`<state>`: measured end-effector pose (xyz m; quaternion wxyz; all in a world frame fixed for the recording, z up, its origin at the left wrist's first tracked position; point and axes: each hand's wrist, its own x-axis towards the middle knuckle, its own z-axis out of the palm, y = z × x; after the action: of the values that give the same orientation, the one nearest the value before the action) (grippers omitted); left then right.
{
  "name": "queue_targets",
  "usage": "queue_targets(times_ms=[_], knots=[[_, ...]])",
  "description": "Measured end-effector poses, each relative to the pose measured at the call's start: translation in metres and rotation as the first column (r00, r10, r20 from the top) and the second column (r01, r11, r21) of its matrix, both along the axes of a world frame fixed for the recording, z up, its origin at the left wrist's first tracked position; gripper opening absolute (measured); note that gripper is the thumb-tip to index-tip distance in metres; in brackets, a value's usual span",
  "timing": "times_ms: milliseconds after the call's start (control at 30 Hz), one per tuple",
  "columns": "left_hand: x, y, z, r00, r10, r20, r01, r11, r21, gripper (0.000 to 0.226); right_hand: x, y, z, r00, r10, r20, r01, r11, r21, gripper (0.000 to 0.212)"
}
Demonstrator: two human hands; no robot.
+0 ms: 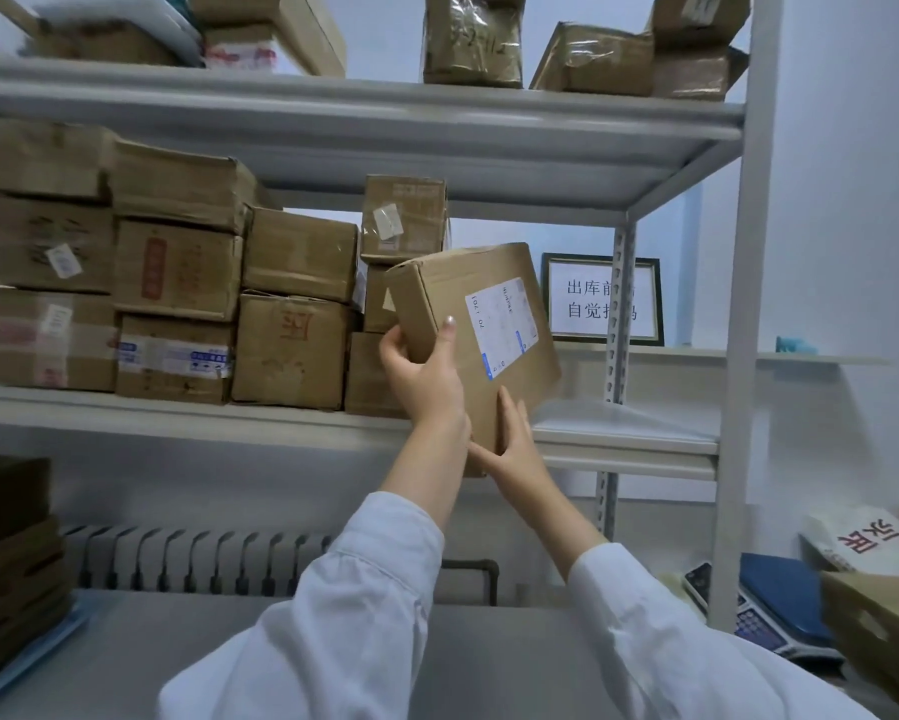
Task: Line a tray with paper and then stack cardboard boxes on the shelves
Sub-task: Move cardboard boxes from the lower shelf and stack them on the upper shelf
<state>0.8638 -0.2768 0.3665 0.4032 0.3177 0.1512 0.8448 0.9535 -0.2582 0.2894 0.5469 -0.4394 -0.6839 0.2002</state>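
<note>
I hold a brown cardboard box (pixel 437 298) with a white shipping label, tilted, in front of the middle shelf (pixel 624 433). My left hand (pixel 421 371) grips its left side, thumb on the front face and fingers behind the edge. My right hand (pixel 510 444) holds the box's lower corner from beneath. The box hangs just right of the stacked cardboard boxes (pixel 177 272) that fill the left of that shelf. No tray or paper is in view.
The top shelf (pixel 364 111) carries more wrapped boxes. A framed sign (pixel 603 298) stands behind the bare right end of the middle shelf. A weighing scale (pixel 759 610) and further boxes sit at lower right, dark boxes at lower left, a radiator below.
</note>
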Motion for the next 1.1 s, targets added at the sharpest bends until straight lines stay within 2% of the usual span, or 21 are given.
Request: queue_targets(times_ms=[67, 233, 267, 400, 467, 600, 767, 967, 1100], knots=[[0.006, 0.002, 0.005, 0.999, 0.020, -0.040, -0.020, 1.000, 0.005, 0.037, 0.001, 0.005, 0.002, 1.000, 0.008, 0.021, -0.008, 1.000, 0.001, 0.112], [0.013, 0.014, 0.010, 0.969, 0.047, -0.242, -0.044, 0.999, 0.015, 0.046, 0.004, 0.024, 0.003, 0.991, 0.086, -0.100, -0.080, 0.995, 0.062, 0.096], [0.013, 0.017, 0.009, 0.953, 0.067, -0.296, -0.063, 0.998, 0.023, 0.048, 0.006, 0.030, 0.003, 0.986, 0.113, -0.120, -0.105, 0.992, 0.070, 0.090], [0.013, 0.027, 0.004, 0.869, 0.113, -0.481, -0.101, 0.994, 0.051, 0.056, 0.009, 0.031, 0.011, 0.969, 0.164, -0.187, -0.135, 0.978, 0.159, 0.041], [0.013, 0.031, 0.001, 0.834, 0.105, -0.542, -0.091, 0.994, 0.052, 0.063, 0.010, 0.035, 0.017, 0.972, 0.126, -0.198, -0.094, 0.982, 0.163, 0.030], [0.016, 0.037, -0.005, 0.799, 0.055, -0.598, -0.034, 0.998, 0.046, 0.064, 0.012, 0.050, 0.023, 0.980, 0.055, -0.193, -0.028, 0.990, 0.140, 0.049], [0.015, 0.050, -0.009, 0.781, 0.048, -0.622, -0.068, 0.998, -0.009, 0.043, 0.006, 0.067, 0.025, 0.982, 0.065, -0.179, -0.044, 0.991, 0.124, 0.055], [0.007, 0.061, -0.020, 0.766, 0.030, -0.642, -0.089, 0.994, -0.060, 0.046, -0.002, 0.080, 0.028, 0.977, 0.128, -0.168, -0.116, 0.990, 0.079, 0.052], [0.002, 0.069, -0.023, 0.773, -0.018, -0.634, -0.067, 0.992, -0.111, 0.046, -0.007, 0.091, 0.028, 0.984, 0.112, -0.136, -0.102, 0.992, 0.081, 0.065]])
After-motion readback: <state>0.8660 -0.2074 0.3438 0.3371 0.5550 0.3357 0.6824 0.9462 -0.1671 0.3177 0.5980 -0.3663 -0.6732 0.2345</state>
